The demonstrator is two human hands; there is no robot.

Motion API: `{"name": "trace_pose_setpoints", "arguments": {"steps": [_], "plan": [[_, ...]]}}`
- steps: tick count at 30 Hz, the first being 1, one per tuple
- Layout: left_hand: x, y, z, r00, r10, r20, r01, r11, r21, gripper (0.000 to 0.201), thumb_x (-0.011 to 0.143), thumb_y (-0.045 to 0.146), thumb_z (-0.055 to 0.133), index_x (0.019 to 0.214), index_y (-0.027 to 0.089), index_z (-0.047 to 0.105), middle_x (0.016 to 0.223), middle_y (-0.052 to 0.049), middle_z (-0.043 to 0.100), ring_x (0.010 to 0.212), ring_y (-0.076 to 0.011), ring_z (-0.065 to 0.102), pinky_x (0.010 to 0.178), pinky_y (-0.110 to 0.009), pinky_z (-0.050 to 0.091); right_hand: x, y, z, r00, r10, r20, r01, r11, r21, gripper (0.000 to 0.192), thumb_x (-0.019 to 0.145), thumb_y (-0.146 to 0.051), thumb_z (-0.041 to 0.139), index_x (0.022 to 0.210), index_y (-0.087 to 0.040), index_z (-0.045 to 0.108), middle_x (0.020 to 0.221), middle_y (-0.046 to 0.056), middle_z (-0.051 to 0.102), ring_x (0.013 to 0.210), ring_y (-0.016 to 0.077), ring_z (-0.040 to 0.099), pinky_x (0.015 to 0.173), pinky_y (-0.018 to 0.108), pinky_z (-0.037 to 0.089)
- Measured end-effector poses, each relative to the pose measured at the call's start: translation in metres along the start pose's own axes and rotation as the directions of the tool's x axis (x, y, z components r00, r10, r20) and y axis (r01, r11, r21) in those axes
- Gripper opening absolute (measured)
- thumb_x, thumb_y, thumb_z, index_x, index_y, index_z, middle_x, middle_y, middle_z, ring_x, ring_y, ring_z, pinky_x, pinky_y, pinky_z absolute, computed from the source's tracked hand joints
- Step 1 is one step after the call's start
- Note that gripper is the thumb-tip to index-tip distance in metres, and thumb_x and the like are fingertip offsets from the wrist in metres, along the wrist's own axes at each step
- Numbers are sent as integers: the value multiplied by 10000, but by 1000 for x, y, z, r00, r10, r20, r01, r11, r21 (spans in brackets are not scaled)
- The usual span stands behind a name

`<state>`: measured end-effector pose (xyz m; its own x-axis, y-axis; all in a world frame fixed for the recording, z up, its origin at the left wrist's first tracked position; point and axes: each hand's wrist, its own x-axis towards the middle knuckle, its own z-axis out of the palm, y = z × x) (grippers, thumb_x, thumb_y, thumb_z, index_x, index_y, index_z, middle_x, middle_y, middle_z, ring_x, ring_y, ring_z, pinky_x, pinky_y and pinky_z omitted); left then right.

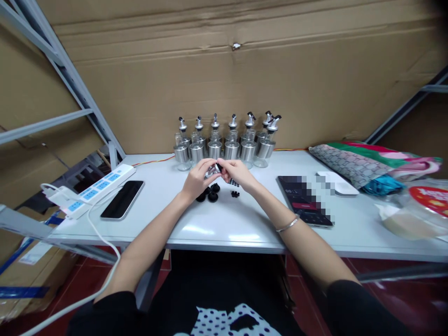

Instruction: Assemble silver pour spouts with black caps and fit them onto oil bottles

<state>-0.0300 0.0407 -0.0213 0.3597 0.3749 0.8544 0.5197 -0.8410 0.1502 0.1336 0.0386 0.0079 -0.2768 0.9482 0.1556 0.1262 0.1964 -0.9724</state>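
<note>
My left hand [200,178] and my right hand [238,173] meet over the table, fingers closed together on a small silver-and-black pourer spout [217,167]. Fingers cover much of it. Just below my left hand lie several round black stoppers [212,196]. Beneath my right hand are small black pieces [235,194], with more dark pieces partly hidden by the fingers. Behind my hands stand two rows of glass bottles with steel sleeves [214,150]. Those at the back carry silver pourers with black flaps, as does the front right bottle [266,148]; the other front bottles have bare necks.
To the left, a phone [123,200] lies beside a white power strip [100,190] with a cable. At right are a second phone [304,200], a white object [338,183], a patterned cloth bag [371,163] and a tape roll [413,217]. Cardboard [224,84] backs the table.
</note>
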Motion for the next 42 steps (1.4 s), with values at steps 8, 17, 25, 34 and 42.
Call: {"name": "trace_pose_setpoints", "arguments": {"steps": [8,17,25,34,42], "plan": [[0,-4,-2,999,-24,-26,24,1000,-6,345,833,344,613,1123,166,559,1055,-100,648,992,-186,627,856,-318,526,-3,-4,1,992,-84,95,85,996,0,331,760,-484,595,678,-181,490,540,-53,531,456,59,466,482,205,363],[2,-9,-5,1000,6,-19,-6,1000,18,347,819,378,624,1100,177,582,1005,-90,669,935,-182,646,827,-324,534,-4,-6,0,990,-134,51,135,991,-9,203,722,-370,614,736,-177,552,550,-53,525,513,81,480,524,230,403],[7,-3,-7,998,-64,-16,62,993,-99,329,788,369,664,1037,159,616,952,-80,684,853,-164,652,765,-292,535,-2,-2,0,985,-169,-32,171,983,71,232,623,-346,680,744,-176,580,680,4,637,622,123,588,643,281,486],[11,-3,-8,978,-209,29,210,950,-230,328,756,379,691,996,159,655,922,-61,694,816,-152,658,757,-275,545,-1,2,-3,945,-320,-62,310,941,-135,232,661,-353,659,814,-181,629,742,22,657,678,145,582,665,291,475],[10,-9,-8,957,-273,101,291,908,-302,342,718,362,722,984,155,664,932,-64,700,814,-154,659,769,-279,545,-5,-4,-8,900,-434,40,414,822,-391,142,724,-292,616,826,-193,628,701,2,622,649,138,548,676,275,437]]}}
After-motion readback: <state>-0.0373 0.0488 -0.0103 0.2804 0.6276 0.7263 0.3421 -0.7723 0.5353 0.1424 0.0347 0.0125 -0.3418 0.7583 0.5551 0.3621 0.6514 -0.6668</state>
